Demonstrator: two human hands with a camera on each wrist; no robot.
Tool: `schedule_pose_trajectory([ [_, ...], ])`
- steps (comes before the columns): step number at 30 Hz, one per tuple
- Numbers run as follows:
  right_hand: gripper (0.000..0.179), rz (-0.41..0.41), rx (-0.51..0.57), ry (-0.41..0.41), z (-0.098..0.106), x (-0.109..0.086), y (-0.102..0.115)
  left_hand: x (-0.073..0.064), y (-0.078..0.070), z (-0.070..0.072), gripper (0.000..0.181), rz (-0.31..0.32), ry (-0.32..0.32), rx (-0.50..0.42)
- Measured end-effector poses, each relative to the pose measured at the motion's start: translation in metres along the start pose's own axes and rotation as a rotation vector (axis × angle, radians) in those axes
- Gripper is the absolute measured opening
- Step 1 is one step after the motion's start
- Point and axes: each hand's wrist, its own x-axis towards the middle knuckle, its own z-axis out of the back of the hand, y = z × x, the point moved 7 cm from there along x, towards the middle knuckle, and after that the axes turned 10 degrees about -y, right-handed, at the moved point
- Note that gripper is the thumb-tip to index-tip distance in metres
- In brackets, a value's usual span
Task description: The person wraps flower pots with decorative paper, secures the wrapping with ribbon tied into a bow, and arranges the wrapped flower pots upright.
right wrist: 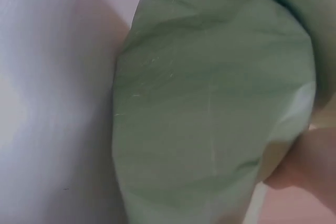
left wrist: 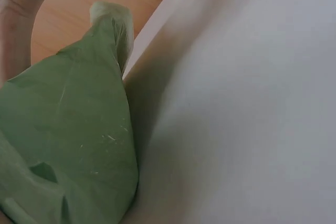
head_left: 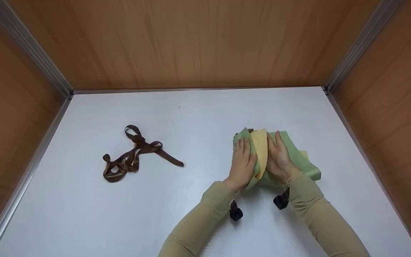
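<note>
A crinkled sheet of wrapping paper (head_left: 260, 146), green on one side and yellow on the other, stands folded up between both hands at the right of the table. My left hand (head_left: 242, 162) presses flat against its green left side, fingers straight. My right hand (head_left: 279, 159) bears on the yellow fold from the other side with its fingers extended. A small dark brown bit shows at the top of the fold; whatever the paper surrounds is hidden. Green paper (left wrist: 79, 114) fills the left of the left wrist view, and the same paper (right wrist: 210, 93) covers most of the right wrist view.
A tangled brown ribbon (head_left: 137, 150) lies on the left half of the white table (head_left: 120, 221). Wooden panels (head_left: 198, 43) close off the back and both sides. Black wrist mounts (head_left: 236, 211) hang under the sleeves.
</note>
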Motion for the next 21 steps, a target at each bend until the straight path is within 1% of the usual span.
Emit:
schedule_pose_trajectory([
  [2, 0.071, -0.020, 0.067, 0.004, 0.0009, -0.0009, -0.0002, 0.0001, -0.0013, -0.0001, 0.057, -0.020, 0.015, 0.060],
  [4, 0.071, -0.028, 0.108, 0.005, 0.0014, -0.0010, -0.0003, 0.0006, -0.0026, 0.0002, 0.056, -0.041, 0.025, 0.115],
  [9, 0.072, -0.039, 0.146, -0.005, 0.0017, 0.0009, -0.0019, -0.0003, -0.0051, 0.0021, 0.056, -0.073, 0.044, 0.205],
  [13, 0.071, -0.043, 0.188, -0.004, 0.0015, 0.0025, -0.0031, -0.0036, -0.0071, 0.0024, 0.058, -0.110, 0.065, 0.260],
  [15, 0.070, -0.040, 0.218, -0.002, 0.0017, 0.0028, -0.0032, -0.0049, -0.0084, 0.0020, 0.059, -0.132, 0.079, 0.276],
  [17, 0.070, -0.037, 0.242, 0.004, 0.0018, 0.0027, -0.0032, -0.0055, -0.0087, 0.0018, 0.061, -0.143, 0.088, 0.273],
  [21, 0.070, -0.028, 0.264, 0.019, 0.0014, 0.0017, -0.0038, -0.0058, -0.0064, 0.0038, 0.062, -0.132, 0.062, 0.225],
])
